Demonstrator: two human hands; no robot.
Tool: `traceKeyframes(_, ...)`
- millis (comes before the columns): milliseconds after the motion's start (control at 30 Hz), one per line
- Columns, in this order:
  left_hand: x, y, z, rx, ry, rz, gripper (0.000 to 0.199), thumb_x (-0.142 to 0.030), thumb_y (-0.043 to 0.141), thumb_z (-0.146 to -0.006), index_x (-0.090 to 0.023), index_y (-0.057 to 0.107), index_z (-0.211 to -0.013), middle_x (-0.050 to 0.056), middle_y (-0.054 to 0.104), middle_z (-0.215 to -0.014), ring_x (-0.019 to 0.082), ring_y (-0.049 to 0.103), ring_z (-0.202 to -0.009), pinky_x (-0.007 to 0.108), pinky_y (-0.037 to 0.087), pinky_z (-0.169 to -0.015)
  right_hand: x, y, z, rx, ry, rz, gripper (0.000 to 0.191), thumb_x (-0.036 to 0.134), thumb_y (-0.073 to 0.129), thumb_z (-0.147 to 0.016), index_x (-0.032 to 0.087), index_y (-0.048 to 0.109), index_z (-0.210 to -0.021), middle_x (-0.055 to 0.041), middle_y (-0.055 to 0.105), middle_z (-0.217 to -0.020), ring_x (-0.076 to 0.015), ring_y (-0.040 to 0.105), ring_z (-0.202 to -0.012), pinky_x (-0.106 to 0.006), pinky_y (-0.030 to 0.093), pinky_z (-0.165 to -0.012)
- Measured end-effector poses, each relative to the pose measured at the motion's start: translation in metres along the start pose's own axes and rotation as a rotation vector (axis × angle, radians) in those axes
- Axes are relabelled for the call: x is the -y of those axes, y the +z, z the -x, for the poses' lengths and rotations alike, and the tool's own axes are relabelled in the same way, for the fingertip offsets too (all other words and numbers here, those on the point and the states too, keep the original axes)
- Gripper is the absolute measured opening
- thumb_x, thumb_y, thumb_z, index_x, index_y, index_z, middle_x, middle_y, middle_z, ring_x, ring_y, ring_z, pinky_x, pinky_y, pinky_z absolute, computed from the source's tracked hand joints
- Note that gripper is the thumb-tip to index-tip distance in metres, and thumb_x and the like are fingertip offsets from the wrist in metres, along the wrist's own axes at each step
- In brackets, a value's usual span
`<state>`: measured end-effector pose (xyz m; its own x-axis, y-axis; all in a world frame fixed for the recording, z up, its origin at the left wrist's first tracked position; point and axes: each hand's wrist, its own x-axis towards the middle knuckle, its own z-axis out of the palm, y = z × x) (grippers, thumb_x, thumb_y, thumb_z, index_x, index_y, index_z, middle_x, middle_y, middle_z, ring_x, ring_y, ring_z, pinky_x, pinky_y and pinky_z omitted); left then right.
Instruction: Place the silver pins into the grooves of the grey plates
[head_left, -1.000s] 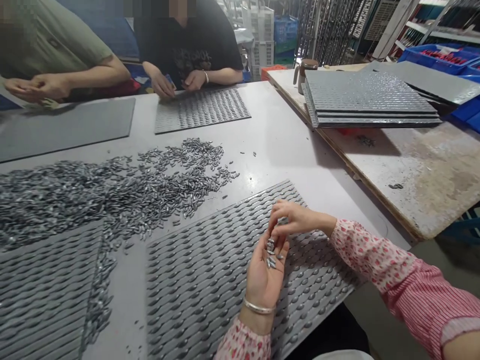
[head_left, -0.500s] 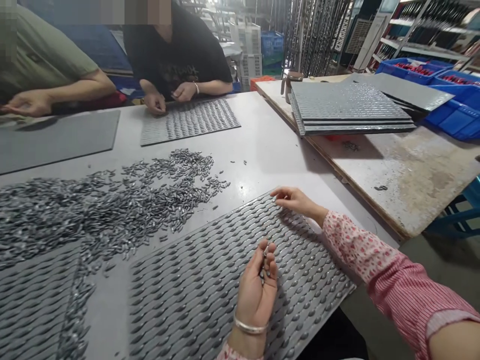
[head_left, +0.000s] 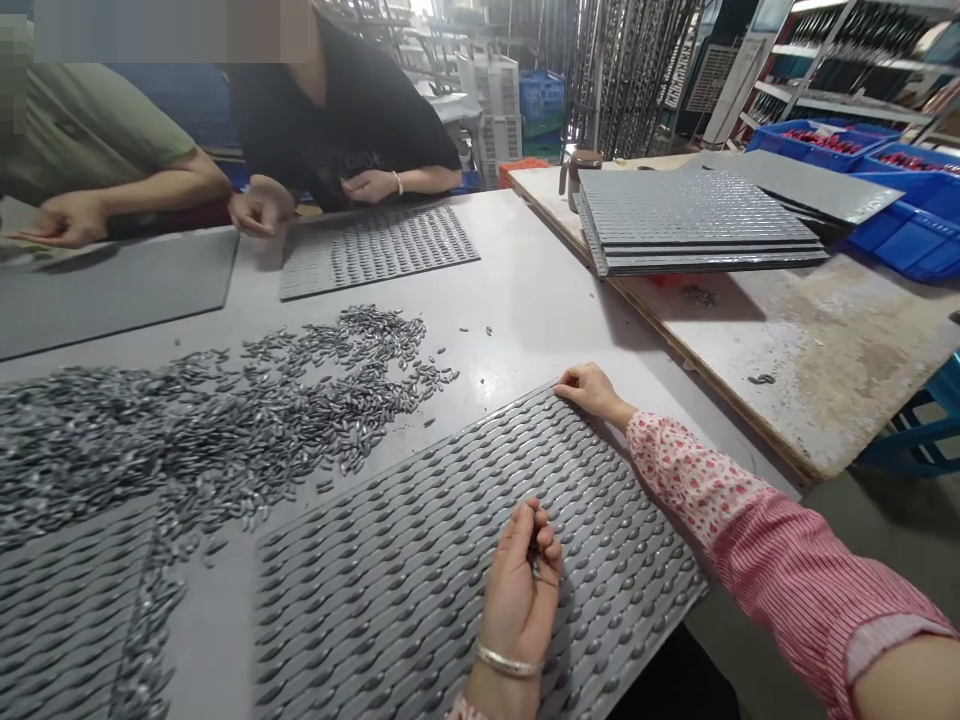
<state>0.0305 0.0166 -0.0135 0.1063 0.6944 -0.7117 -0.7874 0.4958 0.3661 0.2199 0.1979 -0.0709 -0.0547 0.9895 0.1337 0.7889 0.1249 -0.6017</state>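
Note:
A grey ridged sheet (head_left: 420,540) lies across the near table, with rows of small dark oval pieces on it. Over its middle, my left hand (head_left: 523,590) is turned palm up, fingers curled round a few small dark pieces. My right hand (head_left: 589,390) touches the sheet's far right corner, thumb and fingertips pinched together; whatever they hold is too small to make out. To the left spreads a large heap of loose oval pieces (head_left: 247,430).
Another filled sheet (head_left: 67,610) lies at the lower left. Across the table two people sit by a plain sheet (head_left: 127,285) and a partly filled one (head_left: 382,245). On the right-hand table are stacked sheets (head_left: 697,215), a brown-lidded jug (head_left: 582,172) and blue bins (head_left: 911,220).
My right hand has moved slightly right onto the sheet's corner, its fingers now closed together. My left hand has dropped a little, its fingers curled tighter. One person's hand opposite has moved left.

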Motion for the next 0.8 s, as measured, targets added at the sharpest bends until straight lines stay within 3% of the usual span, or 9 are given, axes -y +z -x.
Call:
traceKeyframes(133, -0.001, 0.002, 0.001, -0.015, 0.009, 0.03, 0.01, -0.013, 0.049, -0.087, -0.01, 0.057, -0.085, -0.001, 0.051, -0.07, 0.001, 0.044, -0.049, 0.012, 0.04, -0.041, 0.003, 0.0, 0.001, -0.06, 0.011, 0.041, 0.012, 0.028, 0.065, -0.076, 0.017, 0.064, -0.073, -0.0017, 0.064, -0.076, -0.0153, 0.052, -0.079, -0.028, 0.038, -0.077)
traceKeyframes(233, -0.002, 0.005, 0.001, -0.052, 0.014, 0.027, 0.012, -0.016, 0.049, -0.088, -0.01, 0.056, -0.08, -0.001, 0.05, -0.068, 0.002, 0.043, -0.047, 0.013, 0.04, -0.04, 0.018, -0.008, 0.013, -0.048, -0.013, -0.087, 0.011, 0.025, 0.064, -0.078, 0.016, 0.063, -0.071, -0.0015, 0.063, -0.074, -0.0145, 0.053, -0.077, -0.028, 0.04, -0.076)
traceKeyframes(300, -0.002, 0.006, 0.0, -0.062, 0.024, 0.033, 0.011, -0.017, 0.049, -0.088, -0.011, 0.056, -0.081, -0.002, 0.05, -0.067, 0.002, 0.043, -0.047, 0.013, 0.04, -0.04, 0.036, -0.016, 0.03, 0.117, -0.11, -0.297, 0.012, 0.027, 0.062, -0.08, 0.015, 0.064, -0.077, -0.0014, 0.063, -0.076, -0.0132, 0.055, -0.075, -0.027, 0.042, -0.072)
traceKeyframes(367, -0.003, 0.008, -0.001, -0.051, 0.025, 0.049, 0.011, -0.017, 0.049, -0.088, -0.01, 0.056, -0.081, -0.003, 0.049, -0.066, 0.001, 0.041, -0.045, 0.012, 0.038, -0.038, 0.057, -0.024, 0.05, 0.44, -0.281, -0.519, 0.018, 0.033, 0.063, -0.081, 0.016, 0.064, -0.088, -0.0016, 0.064, -0.083, -0.0121, 0.057, -0.076, -0.025, 0.045, -0.07)
traceKeyframes(433, -0.005, 0.01, -0.003, -0.027, 0.022, 0.058, 0.012, -0.019, 0.05, -0.088, -0.01, 0.057, -0.083, -0.003, 0.047, -0.065, 0.0, 0.04, -0.044, 0.01, 0.035, -0.036, 0.074, -0.028, 0.068, 0.62, -0.427, -0.616, 0.024, 0.036, 0.067, -0.077, 0.017, 0.063, -0.092, -0.0023, 0.065, -0.088, -0.0126, 0.058, -0.08, -0.025, 0.046, -0.073)
traceKeyframes(567, -0.007, 0.011, -0.005, -0.007, 0.029, 0.08, 0.015, -0.02, 0.051, -0.088, -0.01, 0.058, -0.08, -0.004, 0.046, -0.062, -0.001, 0.039, -0.042, 0.01, 0.032, -0.034, 0.089, -0.025, 0.085, 0.563, -0.494, -0.594, 0.02, 0.035, 0.061, -0.083, 0.016, 0.062, -0.085, -0.002, 0.062, -0.08, -0.0122, 0.055, -0.075, -0.024, 0.045, -0.069)
traceKeyframes(700, -0.009, 0.01, -0.005, -0.032, 0.034, 0.094, 0.017, -0.019, 0.05, -0.088, -0.01, 0.056, -0.074, -0.004, 0.048, -0.06, -0.001, 0.039, -0.041, 0.009, 0.033, -0.034, 0.09, -0.016, 0.082, 0.569, -0.533, -0.52, 0.017, 0.032, 0.054, -0.087, 0.016, 0.059, -0.084, -0.0007, 0.059, -0.076, -0.0109, 0.051, -0.069, -0.023, 0.041, -0.064)
traceKeyframes(800, -0.012, 0.011, -0.003, -0.049, 0.071, 0.09, 0.015, -0.018, 0.048, -0.089, -0.01, 0.06, -0.085, 0.001, 0.058, -0.069, 0.003, 0.052, -0.051, 0.011, 0.045, -0.043, 0.085, -0.011, 0.067, 0.538, -0.492, -0.491, 0.016, 0.03, 0.05, -0.089, 0.016, 0.056, -0.084, -0.0002, 0.056, -0.076, -0.0106, 0.049, -0.068, -0.022, 0.04, -0.062)
